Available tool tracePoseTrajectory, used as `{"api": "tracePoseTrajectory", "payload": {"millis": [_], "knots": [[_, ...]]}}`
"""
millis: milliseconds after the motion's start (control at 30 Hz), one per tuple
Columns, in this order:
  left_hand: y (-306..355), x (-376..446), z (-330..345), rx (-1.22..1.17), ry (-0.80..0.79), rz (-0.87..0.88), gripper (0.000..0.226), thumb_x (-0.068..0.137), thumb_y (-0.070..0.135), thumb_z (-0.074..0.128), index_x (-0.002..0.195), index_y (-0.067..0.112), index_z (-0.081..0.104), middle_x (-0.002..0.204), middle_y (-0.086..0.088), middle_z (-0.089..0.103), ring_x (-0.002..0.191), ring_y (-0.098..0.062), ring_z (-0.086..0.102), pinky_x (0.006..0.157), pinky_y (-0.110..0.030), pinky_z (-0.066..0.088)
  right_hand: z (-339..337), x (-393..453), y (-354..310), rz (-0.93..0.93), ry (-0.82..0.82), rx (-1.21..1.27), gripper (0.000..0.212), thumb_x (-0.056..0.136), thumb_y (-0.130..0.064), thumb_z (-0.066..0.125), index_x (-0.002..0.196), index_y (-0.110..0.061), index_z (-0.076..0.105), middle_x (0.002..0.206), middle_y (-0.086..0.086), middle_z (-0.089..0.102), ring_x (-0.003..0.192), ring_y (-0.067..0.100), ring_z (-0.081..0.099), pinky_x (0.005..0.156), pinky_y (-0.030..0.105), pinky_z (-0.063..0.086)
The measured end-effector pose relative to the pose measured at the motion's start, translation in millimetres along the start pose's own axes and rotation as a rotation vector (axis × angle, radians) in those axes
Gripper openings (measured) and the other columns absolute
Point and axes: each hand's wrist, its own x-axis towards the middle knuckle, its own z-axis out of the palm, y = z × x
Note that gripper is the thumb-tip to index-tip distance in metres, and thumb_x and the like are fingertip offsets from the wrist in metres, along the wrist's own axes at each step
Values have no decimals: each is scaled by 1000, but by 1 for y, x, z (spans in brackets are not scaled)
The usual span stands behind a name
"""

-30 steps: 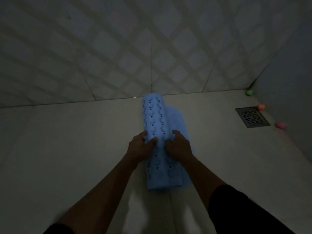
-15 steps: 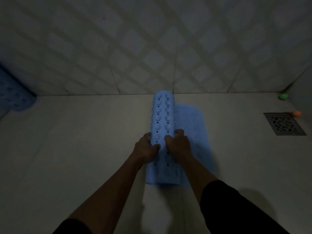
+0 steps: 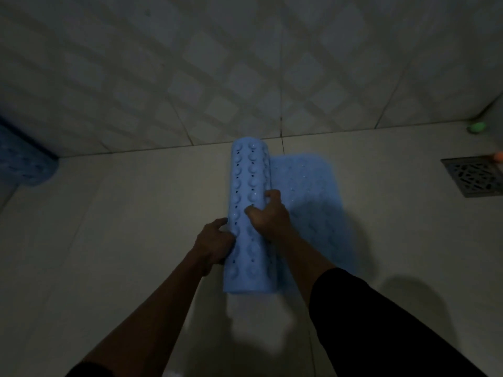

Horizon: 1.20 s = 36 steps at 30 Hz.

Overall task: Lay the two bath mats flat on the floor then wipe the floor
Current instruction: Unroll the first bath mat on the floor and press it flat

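- A pale tiled floor [image 3: 109, 240] meets a diamond-patterned tiled wall [image 3: 245, 63] in a dim bathroom.
- A light blue bath mat [image 3: 250, 213], still partly rolled, lies at the centre of the floor; its roll shows rows of suction cups, and the unrolled part lies flat toward 3 o'clock.
- A second blue bath mat [image 3: 24, 164], still rolled, sits at 9 o'clock against the wall.
- The right hand [image 3: 269, 216] rests on top of the roll, fingers curled over its right side, grasping it.
- The left hand [image 3: 215, 243] presses the roll's left side, fingers bent against it.
- A metal floor drain [image 3: 473, 176] lies at 3 o'clock.
- A green object [image 3: 477, 127] and an orange one [image 3: 498, 157], too dim to identify, sit near the drain.
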Motion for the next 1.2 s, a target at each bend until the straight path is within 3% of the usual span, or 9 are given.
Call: {"api": "tracePoseTrajectory", "payload": {"millis": [167,267,400,500,667,800,933,1067,1200], "knots": [[-25,-2,-16,-115,65,-16,30,86,38,54,105,21,70,105,-11,72,88,-26,68,87,-48,58,20,-6,-8,-103,39,-81,48,84,-25,59,130,-21,45,125,15,52,107,34,58,94,48,50],[-36,2,-33,-113,74,2,37,93,48,57,103,15,70,91,-9,71,74,-25,65,71,-37,56,35,-7,-17,-115,57,-177,61,83,-25,62,139,-15,40,131,19,49,118,38,53,98,50,48],[-43,7,-52,-77,63,41,50,88,49,66,128,18,58,114,-7,65,102,-28,64,90,-43,55,57,-12,-26,-43,4,-318,81,89,-40,63,154,-16,21,150,19,33,134,38,39,107,43,38],[-47,8,-65,-30,49,62,60,86,52,67,131,15,56,122,-7,63,108,-29,63,95,-44,53,73,-13,-30,-40,-59,-261,87,90,-43,64,156,-15,15,156,14,29,140,32,35,110,39,34],[-59,14,-73,-32,59,83,46,97,40,53,131,10,58,125,-14,63,109,-34,63,94,-48,53,77,-16,-36,-104,-48,-242,67,95,-32,59,152,-13,28,152,12,38,136,28,42,109,34,35],[-62,14,-74,-53,51,97,54,88,47,52,126,9,60,121,-14,64,105,-33,63,94,-49,53,77,-19,-27,-95,-24,-226,65,91,-21,67,146,-6,38,143,13,48,130,29,48,101,30,41],[-67,18,-79,-46,43,50,43,98,40,45,120,6,61,119,-15,64,104,-35,63,94,-49,53,89,-10,-26,-57,-33,-240,69,79,-29,78,136,-4,48,134,18,52,120,34,55,96,42,51],[-72,22,-82,-23,69,13,42,102,34,41,119,3,62,119,-19,63,107,-38,62,95,-49,52,93,-3,-30,-17,-43,-217,79,68,-37,83,134,-20,42,132,11,44,116,32,51,92,50,53],[-67,19,-84,42,196,88,44,97,34,38,116,3,63,120,-19,64,109,-37,61,96,-45,50,106,3,-34,-67,-11,-97,50,81,-28,72,122,-21,45,121,8,52,102,25,56,83,40,52]]}}
